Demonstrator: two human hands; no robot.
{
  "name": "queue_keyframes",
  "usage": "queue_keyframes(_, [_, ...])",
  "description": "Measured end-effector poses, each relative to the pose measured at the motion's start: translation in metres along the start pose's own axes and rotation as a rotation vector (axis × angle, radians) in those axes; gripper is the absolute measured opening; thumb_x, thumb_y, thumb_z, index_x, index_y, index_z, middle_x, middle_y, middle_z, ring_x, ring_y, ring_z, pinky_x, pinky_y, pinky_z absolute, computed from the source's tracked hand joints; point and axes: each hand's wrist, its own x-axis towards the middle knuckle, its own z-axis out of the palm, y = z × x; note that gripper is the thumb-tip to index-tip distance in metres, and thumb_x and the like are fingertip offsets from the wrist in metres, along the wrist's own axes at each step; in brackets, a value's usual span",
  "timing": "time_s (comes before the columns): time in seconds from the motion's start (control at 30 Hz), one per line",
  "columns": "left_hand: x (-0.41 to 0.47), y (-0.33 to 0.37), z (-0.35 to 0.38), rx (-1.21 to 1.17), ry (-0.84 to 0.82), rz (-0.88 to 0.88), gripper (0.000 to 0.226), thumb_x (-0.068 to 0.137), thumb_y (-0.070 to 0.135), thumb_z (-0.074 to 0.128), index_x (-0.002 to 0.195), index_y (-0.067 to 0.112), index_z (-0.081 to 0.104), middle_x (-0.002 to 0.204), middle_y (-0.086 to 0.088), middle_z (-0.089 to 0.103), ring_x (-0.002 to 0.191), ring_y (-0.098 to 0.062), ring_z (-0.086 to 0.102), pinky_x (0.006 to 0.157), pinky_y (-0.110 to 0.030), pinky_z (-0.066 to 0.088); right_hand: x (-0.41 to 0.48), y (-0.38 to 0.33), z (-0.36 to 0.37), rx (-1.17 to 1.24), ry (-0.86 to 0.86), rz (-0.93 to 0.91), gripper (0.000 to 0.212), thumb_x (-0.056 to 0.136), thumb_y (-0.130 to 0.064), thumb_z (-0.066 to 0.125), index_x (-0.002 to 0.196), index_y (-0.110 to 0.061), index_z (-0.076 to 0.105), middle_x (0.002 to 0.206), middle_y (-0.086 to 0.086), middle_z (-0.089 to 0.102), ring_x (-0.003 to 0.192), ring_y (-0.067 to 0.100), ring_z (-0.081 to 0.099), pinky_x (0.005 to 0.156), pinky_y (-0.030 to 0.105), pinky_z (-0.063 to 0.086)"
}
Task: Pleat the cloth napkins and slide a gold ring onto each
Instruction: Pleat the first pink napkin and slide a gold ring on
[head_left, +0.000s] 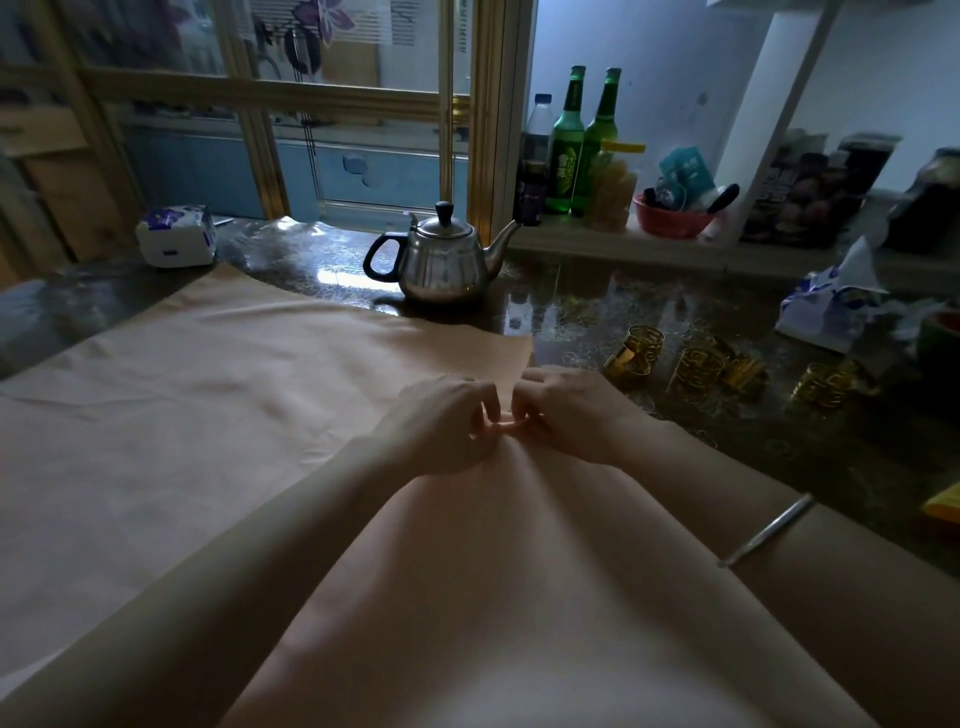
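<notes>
- Head view: a large peach-coloured cloth napkin (260, 389) lies spread on a dark, glossy patterned surface (597, 301), in front of a round stainless-steel teapot with a black handle and knob (441, 260) and reaching out to the teapot's left
- The left hand (441, 421) and the right hand (566, 410) meet in front of the teapot, nearer the camera, knuckles up and fingertips almost touching
- Both hands have their fingers curled and pinch a small raised fold of the napkin between thumb and fingers; the fold stands up between the two hands
- From that pinch the cloth fans out toward the camera in soft ridges and runs between the two forearms; whether this is the same napkin or a second one on top cannot be told
- A corner of the cloth shows just beyond the right hand, on the teapot side
- A thin silver bangle (763, 530) sits on the right forearm
- Several openwork gold napkin rings (636, 351) lie loose on the surface to the right of the teapot and closer to the camera, near the right hand but not touching it; more of them (698, 369) trail further right
- A white and blue tissue pack (176, 234) rests to the teapot's left
- Two green glass bottles (569, 145) stand on a pale shelf behind and to the right of the teapot, with a red plastic bowl (672, 215) further right on it
</notes>
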Motion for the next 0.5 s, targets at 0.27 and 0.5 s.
queue_keyframes(0.27, [0.016,-0.002,-0.003,-0.033,-0.039,-0.175,0.012,0.082,0.040,0.071,0.085,0.032,0.062,0.095,0.010,0.066,0.091,-0.013,0.059,0.069,-0.030,0.049,0.008,0.006,-0.002,0.161,-0.090,0.208,0.014,0.089,-0.034,0.066,0.097,-0.023,0.072,0.100,-0.006,0.064,0.089,0.012,0.059,0.084,0.036,0.054])
queue_keyframes(0.5, [0.018,0.001,-0.008,0.022,-0.053,-0.166,0.038,0.080,0.064,0.063,0.103,0.034,0.066,0.098,0.016,0.065,0.097,-0.010,0.057,0.068,-0.028,0.045,0.009,-0.001,-0.004,0.200,-0.088,0.266,0.023,0.087,-0.037,0.067,0.106,-0.026,0.069,0.103,-0.007,0.065,0.092,0.010,0.059,0.084,0.031,0.053])
